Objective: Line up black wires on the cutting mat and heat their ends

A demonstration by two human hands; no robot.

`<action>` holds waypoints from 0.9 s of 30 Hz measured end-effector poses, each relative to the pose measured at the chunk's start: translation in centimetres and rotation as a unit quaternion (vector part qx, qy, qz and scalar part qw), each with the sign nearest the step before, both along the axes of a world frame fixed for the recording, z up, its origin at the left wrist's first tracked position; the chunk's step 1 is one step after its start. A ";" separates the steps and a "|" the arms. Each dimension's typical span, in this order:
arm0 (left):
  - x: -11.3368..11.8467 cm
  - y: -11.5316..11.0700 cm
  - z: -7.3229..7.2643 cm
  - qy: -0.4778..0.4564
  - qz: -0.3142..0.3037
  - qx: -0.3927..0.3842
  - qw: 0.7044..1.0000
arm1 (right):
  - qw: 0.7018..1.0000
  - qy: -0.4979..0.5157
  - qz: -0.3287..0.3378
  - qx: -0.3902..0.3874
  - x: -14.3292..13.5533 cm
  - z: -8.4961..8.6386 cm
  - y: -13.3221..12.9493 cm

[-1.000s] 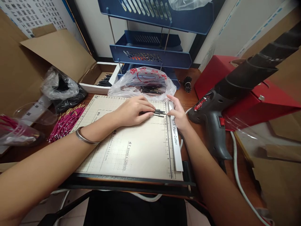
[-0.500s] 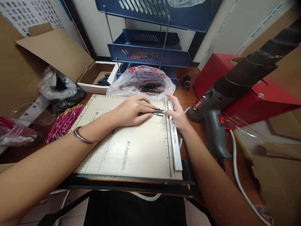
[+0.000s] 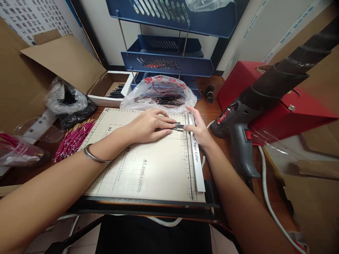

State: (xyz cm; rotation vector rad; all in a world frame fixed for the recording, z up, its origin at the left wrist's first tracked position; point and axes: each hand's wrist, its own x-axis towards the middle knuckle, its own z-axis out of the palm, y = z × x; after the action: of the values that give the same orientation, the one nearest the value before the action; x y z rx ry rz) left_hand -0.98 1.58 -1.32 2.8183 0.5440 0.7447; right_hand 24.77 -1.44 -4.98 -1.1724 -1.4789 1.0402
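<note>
Several thin black pieces [image 3: 179,127] lie side by side on the cream board of a paper cutter [image 3: 161,165]. My left hand [image 3: 150,125] rests palm down on the board, its fingers over the left part of these pieces, pressing them. At their right ends, my right hand [image 3: 198,130] touches them with the thumb, its index finger stretched apart over the white guard strip [image 3: 197,162]. What lies beneath my left palm is hidden.
Behind the board sits a plastic bag [image 3: 159,88] of black pieces, below blue trays [image 3: 169,63]. Magenta pieces [image 3: 74,139] lie left. A heat gun [image 3: 238,130] and red box [image 3: 238,81] stand right.
The right thumb has shifted slightly left against the ends of the black pieces, and the pieces' ends are arranged slightly differently. My left hand has stayed nearly still.
</note>
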 end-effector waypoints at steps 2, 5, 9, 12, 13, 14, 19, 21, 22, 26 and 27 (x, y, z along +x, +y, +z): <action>0.0 0.0 0.0 -0.004 0.002 -0.006 1.000 | 1.000 0.006 -0.002 -0.006 -0.1 0.0 0.0; 0.0 -0.1 0.0 -0.005 0.004 -0.010 1.000 | 1.000 0.017 -0.011 -0.013 -0.1 0.0 0.1; 0.0 -0.1 0.1 0.004 0.014 0.001 1.000 | 1.000 0.014 -0.010 -0.020 -0.1 0.0 0.2; 0.0 -0.1 0.2 0.003 0.008 0.002 1.000 | 1.000 0.013 -0.007 -0.019 0.0 0.0 0.1; 0.0 -0.1 0.2 0.003 0.005 0.003 1.000 | 1.000 0.014 -0.009 -0.017 -0.1 0.0 0.1; 0.0 -0.1 0.2 0.003 0.002 0.005 1.000 | 1.000 0.017 -0.011 -0.016 -0.1 0.0 0.1; 0.0 -0.1 0.1 -0.006 0.000 0.013 1.000 | 0.999 0.024 -0.014 -0.025 -0.3 0.2 0.1; 0.0 -0.1 0.2 -0.002 0.003 0.008 1.000 | 0.999 0.025 -0.010 -0.023 -0.3 0.2 0.1; 0.0 -0.2 0.2 0.001 0.004 0.005 1.000 | 0.999 0.026 -0.010 -0.019 -0.3 0.2 0.1; 0.1 -0.1 0.2 -0.002 -0.003 -0.003 1.000 | 0.999 0.028 -0.017 -0.017 -0.2 -0.1 0.3; 0.1 -0.1 0.2 -0.005 -0.004 -0.001 1.000 | 0.999 0.028 -0.018 -0.019 -0.2 -0.1 0.3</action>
State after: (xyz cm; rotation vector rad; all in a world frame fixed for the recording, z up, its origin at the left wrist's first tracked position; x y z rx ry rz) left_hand -0.93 1.44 -1.12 2.8120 0.5299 0.7558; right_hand 24.60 -1.15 -5.07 -1.1835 -1.3957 1.0737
